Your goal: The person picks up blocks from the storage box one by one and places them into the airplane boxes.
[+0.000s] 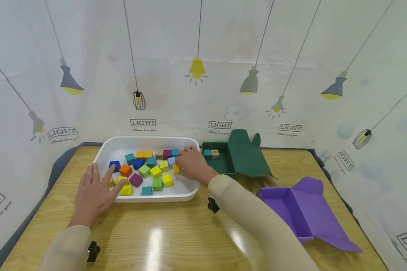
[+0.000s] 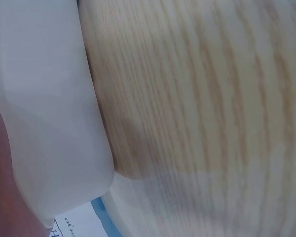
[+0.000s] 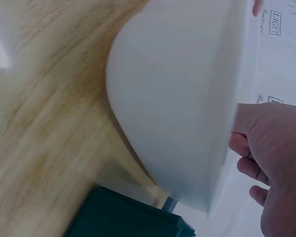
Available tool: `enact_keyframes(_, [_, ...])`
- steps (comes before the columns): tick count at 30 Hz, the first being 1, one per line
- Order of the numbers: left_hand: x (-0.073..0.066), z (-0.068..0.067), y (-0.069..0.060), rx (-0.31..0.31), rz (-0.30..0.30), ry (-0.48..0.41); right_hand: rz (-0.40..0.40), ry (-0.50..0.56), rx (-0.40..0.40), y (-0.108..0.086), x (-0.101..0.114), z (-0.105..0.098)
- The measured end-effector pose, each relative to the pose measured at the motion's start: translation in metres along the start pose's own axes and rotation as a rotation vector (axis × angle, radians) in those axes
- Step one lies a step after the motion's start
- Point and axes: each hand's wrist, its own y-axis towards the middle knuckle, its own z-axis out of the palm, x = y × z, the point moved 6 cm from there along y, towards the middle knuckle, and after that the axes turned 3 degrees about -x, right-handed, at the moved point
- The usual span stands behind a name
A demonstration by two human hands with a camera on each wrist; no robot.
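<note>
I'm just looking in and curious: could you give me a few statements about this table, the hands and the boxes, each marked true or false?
1. The white tray holds cubes all of one colour. False: they include yellow, green, blue, orange and purple.
2. The right hand is at an orange cube in the right part of the tray. True.
3. The left hand reaches into the green box. False: it is at the left end of the tray, fingers spread.
4. A teal cube and a wooden cube sit side by side in the green box. True.
5. The purple box is closed. False: its lid is open.
</note>
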Motion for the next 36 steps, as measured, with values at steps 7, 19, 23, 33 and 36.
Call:
enact_keyframes(7, [0.0, 0.001, 0.0, -0.005, 0.005, -0.004, 0.034, 0.037, -0.027, -0.009, -0.006, -0.017])
enact_keyframes(19, [0.001, 0.002, -0.001, 0.006, 0.006, -0.015, 0.102, 0.161, -0.113, -0.031, -0.036, -0.03])
enact_keyframes(23, [0.0, 0.001, -0.001, 0.01, 0.01, -0.019, 0.142, 0.223, -0.167, -0.04, -0.058, -0.038])
enact_keyframes(33, [-0.001, 0.0, -0.001, 0.004, 0.021, -0.013, 0.248, 0.292, -0.188, -0.059, -0.115, -0.04])
enact_keyframes(36, [-0.001, 0.0, 0.0, 0.0, 0.025, -0.005, 0.267, 0.299, -0.184, -0.064, -0.126, -0.038])
